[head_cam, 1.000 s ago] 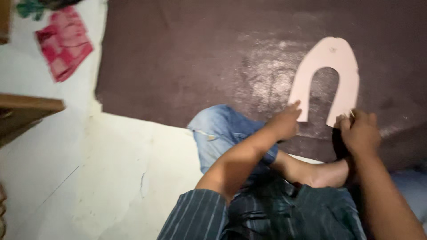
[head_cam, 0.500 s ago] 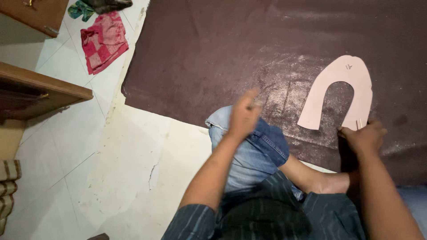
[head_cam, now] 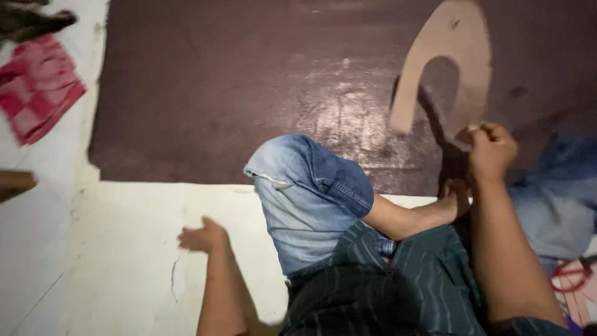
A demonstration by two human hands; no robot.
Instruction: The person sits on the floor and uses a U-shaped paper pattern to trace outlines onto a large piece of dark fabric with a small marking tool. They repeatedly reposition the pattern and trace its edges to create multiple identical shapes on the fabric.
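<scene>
Large dark brown sheet (head_cam: 205,93) on the floor, leather-like, slightly glossy with a scuffed shiny patch near its front edge; the edge runs straight against the pale floor (head_cam: 124,261), which is smooth with a thin crack. On the sheet: flat tan template (head_cam: 444,68), horseshoe or arch shape, rounded top, two legs, matte card-like surface, small mark near the top. It sits upper right, lying flat on the sheet. Right hand (head_cam: 491,146) is closed in a fist pinching the template's right leg at its lower end. Left hand (head_cam: 202,236) is loosely open, holding nothing, resting on the pale floor well apart from the template. Bent knee in faded blue denim (head_cam: 311,193) between the two hands, overlapping the sheet's edge. Red-pink checked cloth (head_cam: 37,87), crumpled, on the floor far left.
</scene>
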